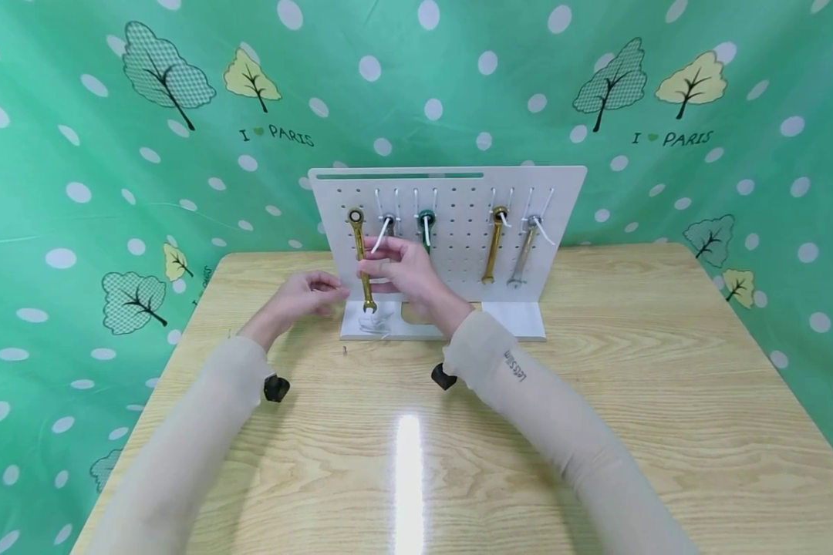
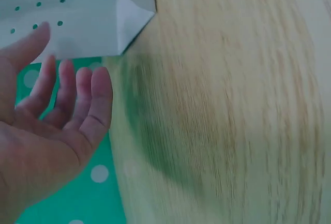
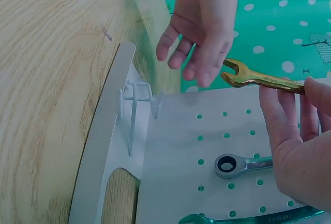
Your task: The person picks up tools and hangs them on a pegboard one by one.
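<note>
My right hand (image 1: 409, 270) pinches a gold combination wrench (image 1: 360, 250) in front of the left part of a white pegboard (image 1: 458, 254). The wrench stands nearly upright, ring end up and open jaw down. In the right wrist view that open jaw of the gold wrench (image 3: 258, 78) sticks out beyond the fingers (image 3: 282, 110). Beside the board's left edge is my left hand (image 1: 308, 295), holding nothing; its fingers look loosely bent in the left wrist view. A loose white wire hook (image 3: 135, 99) lies on the board's foot, below the wrench.
Other wrenches hang from white hooks: a silver one (image 3: 230, 166) and a green one (image 3: 258, 219) behind my right hand, another gold one (image 1: 494, 247) and a silver one (image 1: 525, 250) farther right. A tiny piece (image 1: 344, 350) lies on the wooden table (image 1: 632, 370).
</note>
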The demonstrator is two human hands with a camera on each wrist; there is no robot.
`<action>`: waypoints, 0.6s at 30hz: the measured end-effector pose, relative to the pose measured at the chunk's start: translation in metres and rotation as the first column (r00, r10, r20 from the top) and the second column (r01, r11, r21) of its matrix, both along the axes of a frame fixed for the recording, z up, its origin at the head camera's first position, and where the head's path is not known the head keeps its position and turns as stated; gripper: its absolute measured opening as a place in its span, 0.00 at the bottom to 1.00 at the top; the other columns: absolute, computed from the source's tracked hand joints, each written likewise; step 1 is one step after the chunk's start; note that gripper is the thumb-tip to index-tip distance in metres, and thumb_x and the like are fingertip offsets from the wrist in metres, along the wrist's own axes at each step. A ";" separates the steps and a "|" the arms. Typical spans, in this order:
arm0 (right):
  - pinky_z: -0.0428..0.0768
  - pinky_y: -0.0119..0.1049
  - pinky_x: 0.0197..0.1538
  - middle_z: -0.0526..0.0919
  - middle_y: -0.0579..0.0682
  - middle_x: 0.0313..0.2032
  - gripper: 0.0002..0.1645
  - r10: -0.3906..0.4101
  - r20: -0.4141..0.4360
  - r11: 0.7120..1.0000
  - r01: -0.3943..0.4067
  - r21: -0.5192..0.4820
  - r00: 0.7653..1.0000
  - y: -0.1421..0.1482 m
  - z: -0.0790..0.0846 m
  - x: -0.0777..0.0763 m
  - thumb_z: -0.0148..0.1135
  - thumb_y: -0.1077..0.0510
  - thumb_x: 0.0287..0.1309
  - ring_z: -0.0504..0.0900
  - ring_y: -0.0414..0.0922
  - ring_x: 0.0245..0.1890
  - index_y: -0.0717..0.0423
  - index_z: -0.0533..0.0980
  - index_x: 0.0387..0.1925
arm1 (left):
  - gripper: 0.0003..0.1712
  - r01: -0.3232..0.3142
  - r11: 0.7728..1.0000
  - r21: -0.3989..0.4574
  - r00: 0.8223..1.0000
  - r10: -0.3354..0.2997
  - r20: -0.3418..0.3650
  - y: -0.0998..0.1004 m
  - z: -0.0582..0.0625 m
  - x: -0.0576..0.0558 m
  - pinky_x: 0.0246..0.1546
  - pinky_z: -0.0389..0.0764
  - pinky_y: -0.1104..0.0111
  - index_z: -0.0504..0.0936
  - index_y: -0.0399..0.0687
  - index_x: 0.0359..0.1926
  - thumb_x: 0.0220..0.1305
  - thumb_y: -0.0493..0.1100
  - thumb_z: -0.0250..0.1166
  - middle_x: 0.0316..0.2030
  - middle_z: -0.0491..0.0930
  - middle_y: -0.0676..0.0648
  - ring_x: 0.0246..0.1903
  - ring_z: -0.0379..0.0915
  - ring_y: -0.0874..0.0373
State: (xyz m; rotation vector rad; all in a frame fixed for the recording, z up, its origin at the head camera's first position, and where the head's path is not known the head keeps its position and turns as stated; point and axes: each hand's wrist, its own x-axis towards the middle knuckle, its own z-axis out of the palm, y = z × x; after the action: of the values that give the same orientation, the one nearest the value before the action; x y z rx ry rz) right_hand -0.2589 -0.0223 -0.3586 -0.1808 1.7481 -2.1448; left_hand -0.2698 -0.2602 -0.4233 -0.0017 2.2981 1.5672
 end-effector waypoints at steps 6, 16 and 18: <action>0.88 0.44 0.46 0.85 0.54 0.45 0.24 0.006 -0.024 1.000 -0.006 -0.002 1.000 0.007 -0.001 -0.003 0.69 0.68 0.62 0.87 0.54 0.46 0.55 0.79 0.59 | 0.26 0.307 0.923 -0.233 0.940 -0.333 -0.079 0.005 -0.003 0.004 0.47 0.85 0.60 0.81 0.35 0.58 0.62 0.44 0.75 0.48 0.84 0.41 0.46 0.81 0.49; 0.88 0.46 0.47 0.84 0.54 0.47 0.19 0.023 -0.047 1.000 -0.023 0.000 0.999 0.016 -0.001 -0.004 0.68 0.67 0.63 0.87 0.53 0.46 0.58 0.80 0.56 | 0.10 0.414 0.837 -0.357 0.869 -0.481 -0.120 0.022 -0.015 0.002 0.29 0.77 0.69 0.88 0.41 0.42 0.69 0.44 0.69 0.31 0.85 0.48 0.28 0.74 0.58; 0.88 0.47 0.48 0.84 0.55 0.47 0.18 0.028 -0.049 1.000 -0.028 -0.006 0.998 0.018 -0.001 -0.005 0.69 0.67 0.63 0.86 0.54 0.48 0.58 0.80 0.55 | 0.12 0.397 0.864 -0.310 0.891 -0.444 -0.098 0.020 -0.013 0.003 0.29 0.77 0.68 0.86 0.40 0.44 0.70 0.46 0.67 0.32 0.84 0.45 0.28 0.73 0.56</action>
State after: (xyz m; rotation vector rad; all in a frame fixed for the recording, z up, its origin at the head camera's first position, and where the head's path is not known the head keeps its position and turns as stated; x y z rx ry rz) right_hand -0.2637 -0.0039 -0.3598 -0.2601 1.7548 -2.1437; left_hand -0.2673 -0.2398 -0.4363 0.5449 2.4142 1.0440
